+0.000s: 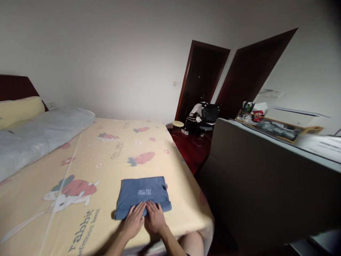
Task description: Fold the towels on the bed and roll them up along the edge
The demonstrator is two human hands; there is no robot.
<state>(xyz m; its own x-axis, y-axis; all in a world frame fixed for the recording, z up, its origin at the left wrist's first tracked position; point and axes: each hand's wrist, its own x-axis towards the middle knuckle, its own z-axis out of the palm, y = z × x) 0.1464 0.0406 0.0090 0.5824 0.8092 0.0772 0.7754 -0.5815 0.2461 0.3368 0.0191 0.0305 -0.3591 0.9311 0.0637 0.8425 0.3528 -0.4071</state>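
Observation:
A flat blue cloth item (144,184) with white lettering lies near the front of the bed, and I cannot tell whether it is a fabric bag or a folded garment. Its near edge looks thick, as if folded over, and a small tag sticks out on the right. My left hand (134,219) rests on that near edge with the fingers stretched out. Close beside it, my right hand (155,217) also lies flat there, fingers extended and the fingertips of both hands almost meeting. Neither hand is closed round the cloth.
A yellow patterned sheet covers the bed (112,199). A grey quilt (48,135) and a yellow pillow (23,110) lie at the left. On the right stands a desk with a dark side panel (261,192), bearing a wooden tray (303,137). Stools (177,123) stand beyond.

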